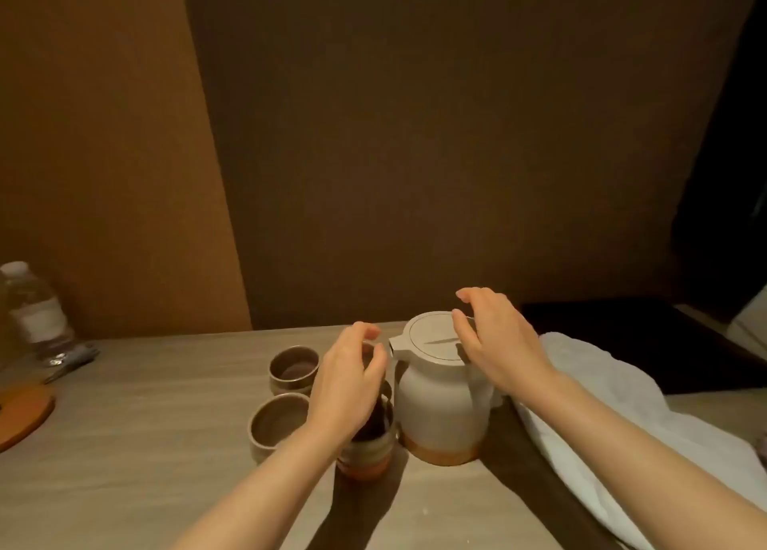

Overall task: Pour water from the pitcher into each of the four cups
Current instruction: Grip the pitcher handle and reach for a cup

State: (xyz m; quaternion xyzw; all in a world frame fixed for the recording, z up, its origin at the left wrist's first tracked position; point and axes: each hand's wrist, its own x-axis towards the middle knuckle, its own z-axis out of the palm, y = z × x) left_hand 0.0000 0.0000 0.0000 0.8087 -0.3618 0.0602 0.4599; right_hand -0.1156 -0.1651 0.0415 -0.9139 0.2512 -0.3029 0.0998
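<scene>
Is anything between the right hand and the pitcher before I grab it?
Nothing visible. The right hand hovers directly over the lid of the pitcher, fingers spread. The left hand is beside the spout, above the cups, not between them.

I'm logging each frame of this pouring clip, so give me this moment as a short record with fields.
pitcher: white pitcher, upright on the table, lid on
cups: three in view; two stand left, the third lies partly under the left hand; a fourth not visible
left hand: above the cups, fingers loosely curled, holding nothing
right hand: over the pitcher lid, fingers spread, no grip
other: white cloth right, water bottle far left
</scene>
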